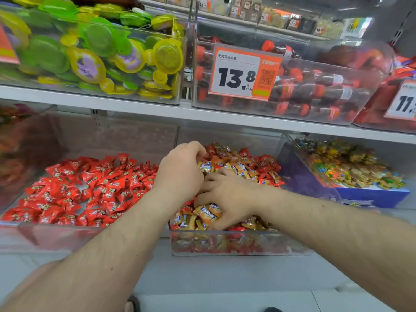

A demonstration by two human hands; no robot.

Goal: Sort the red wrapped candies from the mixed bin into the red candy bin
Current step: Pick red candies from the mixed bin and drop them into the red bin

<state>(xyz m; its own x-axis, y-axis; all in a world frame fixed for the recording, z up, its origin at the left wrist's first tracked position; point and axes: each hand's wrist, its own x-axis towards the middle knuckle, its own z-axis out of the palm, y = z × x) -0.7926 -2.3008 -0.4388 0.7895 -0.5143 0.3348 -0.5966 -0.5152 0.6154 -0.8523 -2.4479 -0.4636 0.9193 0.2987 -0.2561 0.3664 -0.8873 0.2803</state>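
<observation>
The mixed bin (236, 244) is a clear box at centre, full of red candies (265, 161) and gold-orange candies (238, 167). The red candy bin (45, 235) stands to its left, holding a layer of red wrapped candies (108, 188). My left hand (180, 170) hovers over the mixed bin's back left part, fingers curled downward; the fingertips and anything under them are hidden. My right hand (229, 197) lies on the pile nearer the front, fingers spread and dug in among gold-orange wrappers (207, 213).
A shelf board (202, 118) runs low over both bins. Above it stand clear bins of green-yellow sweets (90, 52) and cola-bottle sweets (315, 91) with a 13.8 price tag (243, 73). To the right sits a blue box of mixed sweets (371, 194).
</observation>
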